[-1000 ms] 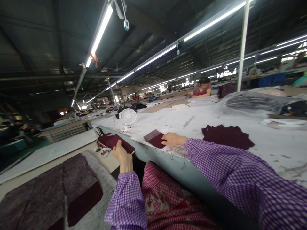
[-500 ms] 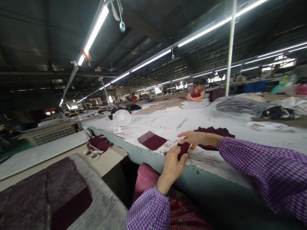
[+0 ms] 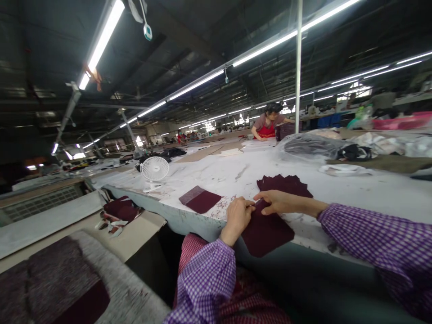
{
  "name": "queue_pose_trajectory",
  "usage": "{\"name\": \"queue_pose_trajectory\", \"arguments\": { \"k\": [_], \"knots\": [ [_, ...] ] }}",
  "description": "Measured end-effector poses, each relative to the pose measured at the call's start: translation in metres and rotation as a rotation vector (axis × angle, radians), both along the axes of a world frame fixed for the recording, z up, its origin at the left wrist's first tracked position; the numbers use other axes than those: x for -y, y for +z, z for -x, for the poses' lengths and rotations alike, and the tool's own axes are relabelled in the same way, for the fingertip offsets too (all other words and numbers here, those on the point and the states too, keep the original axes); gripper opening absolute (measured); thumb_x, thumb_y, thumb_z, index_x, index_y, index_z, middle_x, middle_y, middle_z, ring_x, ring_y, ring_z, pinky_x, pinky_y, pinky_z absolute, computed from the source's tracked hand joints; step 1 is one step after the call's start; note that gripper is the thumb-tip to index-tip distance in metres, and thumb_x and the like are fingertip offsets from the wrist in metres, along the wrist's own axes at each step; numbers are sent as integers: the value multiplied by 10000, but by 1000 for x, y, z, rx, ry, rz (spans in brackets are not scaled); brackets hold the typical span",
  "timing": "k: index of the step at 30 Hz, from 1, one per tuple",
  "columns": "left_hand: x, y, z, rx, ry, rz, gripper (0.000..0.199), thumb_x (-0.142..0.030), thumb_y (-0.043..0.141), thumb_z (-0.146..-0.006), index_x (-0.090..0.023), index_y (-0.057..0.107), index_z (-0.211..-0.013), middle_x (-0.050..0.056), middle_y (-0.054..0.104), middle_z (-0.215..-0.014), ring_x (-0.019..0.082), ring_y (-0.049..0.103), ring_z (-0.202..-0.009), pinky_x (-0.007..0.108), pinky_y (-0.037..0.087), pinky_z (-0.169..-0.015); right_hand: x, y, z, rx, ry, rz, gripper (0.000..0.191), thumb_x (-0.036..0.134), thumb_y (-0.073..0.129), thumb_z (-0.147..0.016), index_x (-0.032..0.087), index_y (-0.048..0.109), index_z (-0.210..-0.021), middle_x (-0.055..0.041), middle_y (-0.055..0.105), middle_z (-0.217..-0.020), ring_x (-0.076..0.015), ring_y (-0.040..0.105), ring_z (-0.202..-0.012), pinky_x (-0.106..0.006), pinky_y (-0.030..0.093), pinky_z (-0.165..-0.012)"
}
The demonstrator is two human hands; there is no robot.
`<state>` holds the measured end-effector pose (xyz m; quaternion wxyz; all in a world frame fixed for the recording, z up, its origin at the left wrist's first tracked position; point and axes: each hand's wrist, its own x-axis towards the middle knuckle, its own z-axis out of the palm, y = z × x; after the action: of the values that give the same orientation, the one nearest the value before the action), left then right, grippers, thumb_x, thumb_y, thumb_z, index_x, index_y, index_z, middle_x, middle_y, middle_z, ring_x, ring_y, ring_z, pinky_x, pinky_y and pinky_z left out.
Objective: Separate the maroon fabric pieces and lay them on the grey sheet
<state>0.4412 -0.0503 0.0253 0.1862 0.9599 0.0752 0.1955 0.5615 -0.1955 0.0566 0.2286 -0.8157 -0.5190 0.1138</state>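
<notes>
Cloth [image 3: 268, 234], a dark red piece, is over the near edge of the tabletop [image 3: 216, 173]; the fingers of the left hand [image 3: 239, 216] and the right hand [image 3: 280, 202] pinch its far edge. It seems light and soft, so it is better held at two corners.

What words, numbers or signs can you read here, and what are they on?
None can be read.
White fan: any mark on its middle is too small to read.
Hanging box near the light: any marking is too small to read.
Dark red cloth at the left hand and right hand: no writing shows.
Things far back: too small or blurred to tell.
</notes>
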Motion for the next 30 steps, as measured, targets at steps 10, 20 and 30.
{"name": "queue_pose_trajectory", "arguments": {
  "k": [10,20,30],
  "knots": [
    [8,-5,1,13,-86,-213,307,-230,428,-904,-313,693,-1037,49,595,-916,193,518,-927,277,407,-791,16,-3,-26,350,239,-71,243,244,455,-831,187,684,-890,-45,684,-890,-182,613,-806,-284,434,-752],
    [7,-11,-2,57,-85,-229,277,-238,452,-910,-316,696,-1016,30,594,-912,179,511,-923,278,400,-781,12,-6,-21,452,261,-57,192,153,470,-797,167,656,-841,-55,659,-843,-168,591,-779,-283,432,-737],
    [7,-7,2,45,-126,-301,335,-199,398,-924,-313,688,-1048,35,578,-929,184,499,-884,296,402,-789,13,-17,-10,977,404,7,179,69,435,-834,135,601,-852,-85,595,-856,-175,536,-778,-284,407,-656]
  ]
}}
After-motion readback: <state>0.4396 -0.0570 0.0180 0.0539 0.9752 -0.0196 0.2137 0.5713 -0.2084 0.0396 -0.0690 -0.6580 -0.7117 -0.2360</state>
